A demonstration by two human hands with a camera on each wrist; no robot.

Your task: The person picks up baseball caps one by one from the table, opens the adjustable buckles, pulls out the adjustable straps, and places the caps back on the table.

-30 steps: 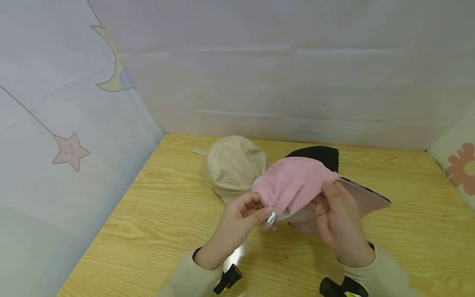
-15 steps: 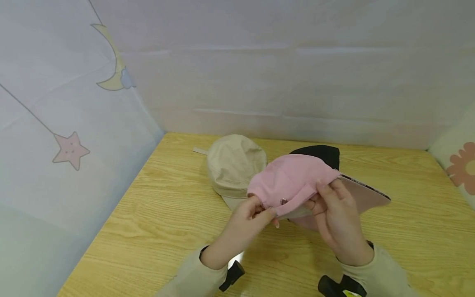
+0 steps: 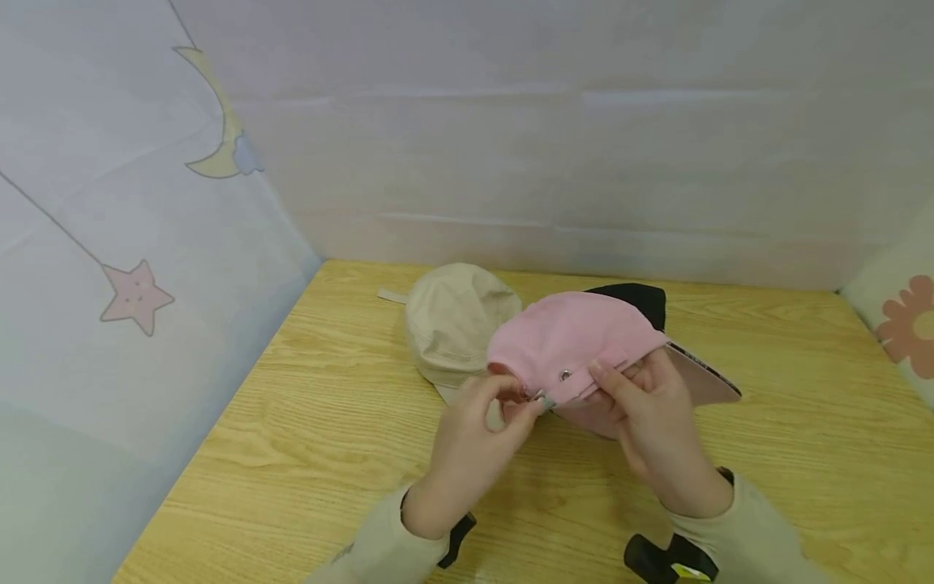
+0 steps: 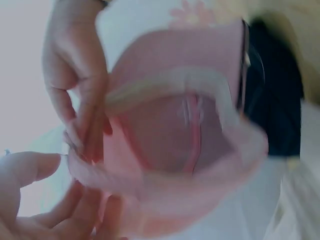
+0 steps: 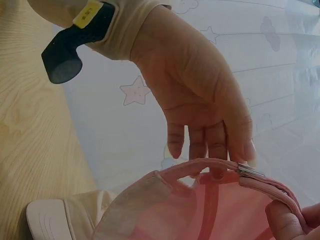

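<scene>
A pink cap (image 3: 576, 328) is held up above the table with its back opening toward me; the left wrist view looks into its crown. My left hand (image 3: 474, 438) pinches the back strap at its small metal buckle (image 5: 251, 171). The thumb and fingers of my right hand (image 3: 660, 426) pinch the pink strap (image 3: 572, 388) farther along, nearer the brim (image 3: 704, 381). A metal eyelet (image 3: 565, 375) shows just above the strap. Part of the cap's edge is hidden behind my fingers.
On the wooden table (image 3: 306, 422), a beige cap (image 3: 463, 324) lies left of the pink one, its strap end sticking out. Partly hidden behind the pink cap is a black cap (image 3: 638, 302). A printed backdrop (image 3: 474, 162) rises behind the table.
The strap, which stood loose across the crown, now lies along the back edge. My right thumb has shifted from the cap's side onto the strap. The brim has moved slightly left.
</scene>
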